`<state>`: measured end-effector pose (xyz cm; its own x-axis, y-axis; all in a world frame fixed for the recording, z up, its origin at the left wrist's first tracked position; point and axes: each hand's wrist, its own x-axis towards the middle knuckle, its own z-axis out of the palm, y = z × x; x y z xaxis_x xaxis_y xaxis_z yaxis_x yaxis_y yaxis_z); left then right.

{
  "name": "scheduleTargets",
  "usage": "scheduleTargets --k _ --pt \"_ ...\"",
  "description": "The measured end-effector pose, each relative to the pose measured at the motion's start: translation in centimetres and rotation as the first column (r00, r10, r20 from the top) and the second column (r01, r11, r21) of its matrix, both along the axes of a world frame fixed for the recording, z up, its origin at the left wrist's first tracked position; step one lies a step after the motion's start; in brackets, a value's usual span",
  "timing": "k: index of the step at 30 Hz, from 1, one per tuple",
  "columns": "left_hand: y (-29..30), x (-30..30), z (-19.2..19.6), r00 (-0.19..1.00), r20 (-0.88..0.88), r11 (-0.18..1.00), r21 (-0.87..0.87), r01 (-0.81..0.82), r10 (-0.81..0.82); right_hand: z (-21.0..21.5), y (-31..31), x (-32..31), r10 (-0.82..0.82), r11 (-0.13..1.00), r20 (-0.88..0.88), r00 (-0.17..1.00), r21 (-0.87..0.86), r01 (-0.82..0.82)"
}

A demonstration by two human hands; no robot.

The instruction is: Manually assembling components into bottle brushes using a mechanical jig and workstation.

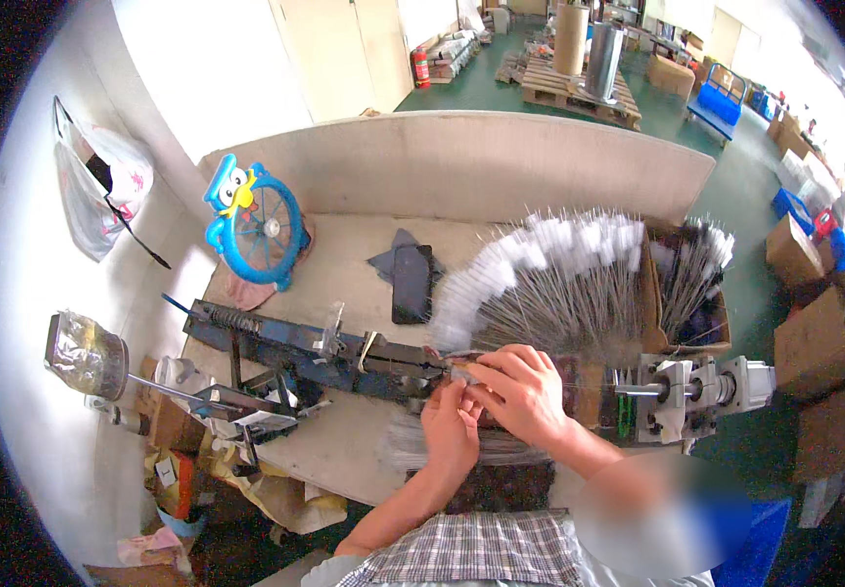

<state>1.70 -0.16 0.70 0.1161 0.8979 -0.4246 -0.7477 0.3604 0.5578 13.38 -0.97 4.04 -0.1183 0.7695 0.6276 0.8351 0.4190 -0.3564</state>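
Note:
My left hand (pixel 452 430) and my right hand (pixel 525 394) meet at the right end of a long dark metal bar fixture (pixel 334 359). Both have their fingers pinched together around something small and pale, too covered by the fingers to name. Behind my right hand fans out a big bundle of thin wire-stemmed brushes (pixel 564 289) with white bristle tips. Below my hands lies another heap of thin pale strands (pixel 515 450). Just right of my right hand, a metal spindle unit (pixel 682 391) with a shaft points toward the fixture.
A cardboard box (pixel 696 338) of darker-tipped brushes stands at the right. A black phone (pixel 412 284) lies on a cloth, near a blue toy-like fan (pixel 264 230). A lamp (pixel 90 354) juts in at left. A low board (pixel 461 161) edges the table's far side.

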Motion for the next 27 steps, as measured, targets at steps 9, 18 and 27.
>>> scheduleTargets --k 9,18,27 --pt "0.0 -0.5 -0.8 0.999 0.03 1.0 -0.012 0.015 -0.015 0.6 -0.2 -0.4 -0.029 0.999 0.002 1.0 -0.033 0.029" --pt "-0.4 -0.3 -0.7 0.997 0.07 0.999 -0.033 0.021 -0.019 -0.2 0.3 -0.9 -0.066 0.998 -0.02 0.998 0.007 0.066" --pt "-0.5 0.1 -0.2 1.0 -0.027 0.999 -0.029 -0.016 0.016 0.4 -0.7 0.2 -0.057 0.998 0.013 0.998 0.027 0.057"
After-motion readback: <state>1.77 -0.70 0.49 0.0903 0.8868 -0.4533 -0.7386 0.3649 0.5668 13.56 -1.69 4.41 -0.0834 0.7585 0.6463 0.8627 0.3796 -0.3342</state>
